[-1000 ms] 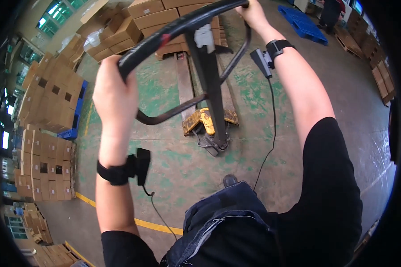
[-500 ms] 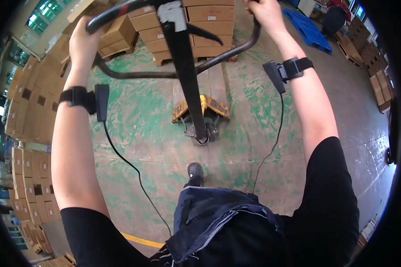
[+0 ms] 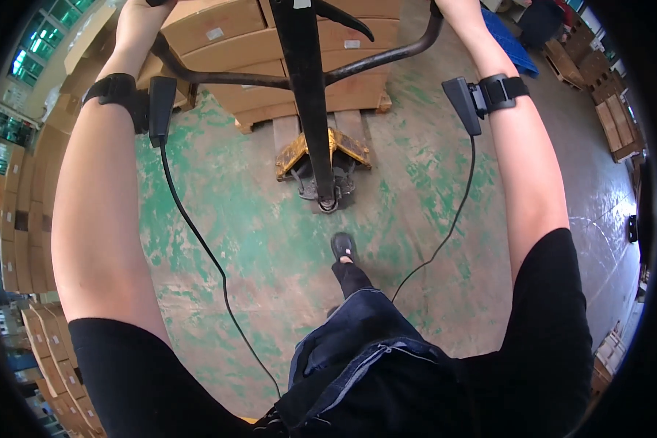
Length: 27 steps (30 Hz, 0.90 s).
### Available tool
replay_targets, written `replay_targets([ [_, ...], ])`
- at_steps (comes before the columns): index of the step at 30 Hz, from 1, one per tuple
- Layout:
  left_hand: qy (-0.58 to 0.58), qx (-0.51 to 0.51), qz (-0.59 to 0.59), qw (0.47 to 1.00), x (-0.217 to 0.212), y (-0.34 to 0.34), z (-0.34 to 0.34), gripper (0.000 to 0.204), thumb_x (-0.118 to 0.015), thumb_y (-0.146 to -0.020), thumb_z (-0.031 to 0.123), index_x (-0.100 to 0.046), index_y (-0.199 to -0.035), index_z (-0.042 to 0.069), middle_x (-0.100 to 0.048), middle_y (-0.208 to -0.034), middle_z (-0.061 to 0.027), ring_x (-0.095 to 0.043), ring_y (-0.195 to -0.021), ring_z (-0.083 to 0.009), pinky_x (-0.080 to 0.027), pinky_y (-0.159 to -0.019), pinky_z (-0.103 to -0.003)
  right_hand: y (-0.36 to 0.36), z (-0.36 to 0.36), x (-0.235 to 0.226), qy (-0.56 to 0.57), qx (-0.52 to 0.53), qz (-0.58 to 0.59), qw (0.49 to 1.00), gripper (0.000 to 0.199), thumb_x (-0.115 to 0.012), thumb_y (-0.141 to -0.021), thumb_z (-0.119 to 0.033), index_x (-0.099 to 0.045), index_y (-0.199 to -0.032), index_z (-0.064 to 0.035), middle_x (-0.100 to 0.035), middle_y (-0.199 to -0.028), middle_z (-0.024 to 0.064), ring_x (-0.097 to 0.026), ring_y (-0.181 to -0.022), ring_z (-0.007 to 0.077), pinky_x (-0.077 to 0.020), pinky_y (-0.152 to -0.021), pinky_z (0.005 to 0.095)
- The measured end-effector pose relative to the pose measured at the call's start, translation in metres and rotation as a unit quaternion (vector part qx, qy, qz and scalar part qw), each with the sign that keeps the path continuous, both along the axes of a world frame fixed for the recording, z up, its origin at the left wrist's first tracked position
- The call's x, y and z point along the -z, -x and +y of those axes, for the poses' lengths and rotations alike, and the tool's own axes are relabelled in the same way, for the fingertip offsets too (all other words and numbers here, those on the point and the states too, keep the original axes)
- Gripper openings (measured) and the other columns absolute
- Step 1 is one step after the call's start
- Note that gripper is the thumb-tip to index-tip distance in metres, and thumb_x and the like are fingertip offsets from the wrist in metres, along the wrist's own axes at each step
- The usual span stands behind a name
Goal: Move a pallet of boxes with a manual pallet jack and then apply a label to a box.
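Observation:
My left hand [image 3: 140, 22] is closed on the left side of the pallet jack's dark loop handle [image 3: 241, 79], at the upper edge. On the opposite side, my right hand [image 3: 460, 13] grips the same handle; the fingers of both hands are partly cut off. From the handle a black shaft [image 3: 312, 109] runs down to the yellow pallet jack body [image 3: 293, 156]. Its forks [image 3: 285, 125] reach under a wooden pallet [image 3: 270, 113] stacked with brown cartons [image 3: 230, 55]. A dark lever [image 3: 347, 20] sticks out beside the shaft.
More stacked cartons [image 3: 25, 248] line the left. At the far right stand a blue pallet [image 3: 509, 44] and wooden pallets [image 3: 617, 130]. My foot [image 3: 343, 247] is on the worn green floor [image 3: 197, 241] behind the jack. Cables hang from both wrist straps.
The pallet of cartons appears nearer and larger, with less fork length showing. My hands have shifted toward the upper edge, still on the handle, and my foot has stepped forward.

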<state>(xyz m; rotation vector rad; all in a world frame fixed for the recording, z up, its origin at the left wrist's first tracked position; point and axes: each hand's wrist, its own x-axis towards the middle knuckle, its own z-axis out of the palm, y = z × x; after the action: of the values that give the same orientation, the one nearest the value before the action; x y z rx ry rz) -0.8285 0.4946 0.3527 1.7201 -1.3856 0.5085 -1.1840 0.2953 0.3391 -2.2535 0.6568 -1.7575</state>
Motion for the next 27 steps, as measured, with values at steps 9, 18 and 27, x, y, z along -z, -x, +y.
replay_targets([
  [9, 0.059, -0.025, -0.044, 0.997, 0.034, 0.013, 0.017, 0.021, -0.067, -0.079, 0.022, -0.057, -0.089, 0.007, -0.052, -0.07, 0.0024, -0.047, -0.063, -0.0068, -0.039, -0.058, -0.022, 0.027, 0.058, 0.048, 0.056, 0.086, -0.059, 0.993, 0.015, -0.057, -0.076, -0.004, -0.052, -0.09, -0.0042, -0.059, -0.079, 0.0123, -0.059, -0.077, 0.0215, -0.0445, -0.07, 0.0317],
  [18, 0.043, -0.015, -0.066, 0.997, 0.021, 0.007, 0.009, 0.026, -0.069, -0.076, 0.022, -0.057, -0.092, 0.004, -0.057, -0.071, -0.0047, -0.052, -0.066, -0.0151, -0.043, -0.065, -0.028, 0.022, 0.049, 0.043, 0.011, 0.009, -0.064, 0.998, 0.016, -0.056, -0.077, -0.006, -0.052, -0.092, -0.003, -0.06, -0.081, 0.0146, -0.06, -0.08, 0.0243, -0.0454, -0.073, 0.0323],
  [27, 0.045, 0.122, 0.024, 0.991, 0.088, 0.108, 0.225, 0.032, -0.072, -0.065, 0.01, -0.051, -0.088, 0.003, -0.055, -0.079, -0.0092, -0.054, -0.074, -0.0218, -0.044, -0.069, -0.031, 0.113, 0.248, 0.11, -0.016, 0.033, -0.079, 0.996, 0.028, -0.058, -0.076, -0.001, -0.048, -0.102, -0.0023, -0.052, -0.094, 0.0049, -0.051, -0.09, 0.0137, -0.0414, -0.081, 0.027],
])
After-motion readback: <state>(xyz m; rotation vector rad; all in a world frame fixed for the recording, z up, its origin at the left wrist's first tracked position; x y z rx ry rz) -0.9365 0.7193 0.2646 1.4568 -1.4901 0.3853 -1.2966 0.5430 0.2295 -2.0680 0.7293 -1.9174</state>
